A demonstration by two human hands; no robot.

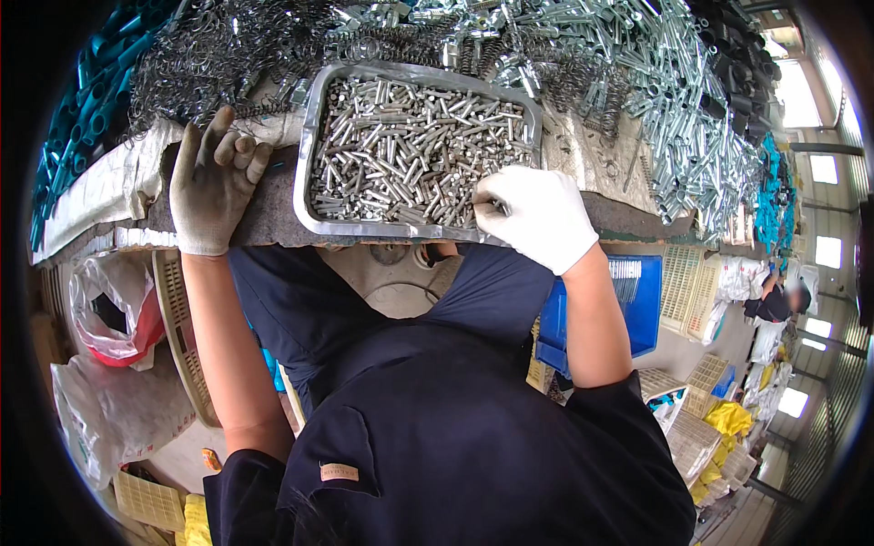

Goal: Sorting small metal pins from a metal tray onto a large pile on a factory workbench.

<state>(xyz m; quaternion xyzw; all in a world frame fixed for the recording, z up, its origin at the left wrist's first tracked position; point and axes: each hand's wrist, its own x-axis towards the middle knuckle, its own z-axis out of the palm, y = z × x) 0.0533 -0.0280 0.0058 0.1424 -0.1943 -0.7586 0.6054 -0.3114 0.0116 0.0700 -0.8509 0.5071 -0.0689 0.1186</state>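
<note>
In a dirty white glove, my left hand (214,187) is raised at the table's front edge, left of a grey tray (307,173). Its palm is turned up, the fingers are apart and partly bent, and nothing shows in it. The tray holds a heap of short metal pins (410,155). Over the tray's near right corner is my right hand (537,214), in a cleaner white glove. Its fingers are curled together against the pins; whatever they grip is hidden.
Dark coil springs (218,64) are piled behind the tray. Silvery rods and tubes (678,109) lie to the right, teal tubes (91,109) at far left. Below the table stand a blue bin (646,309) and cream crates (683,287). Another person (774,302) is far off at right.
</note>
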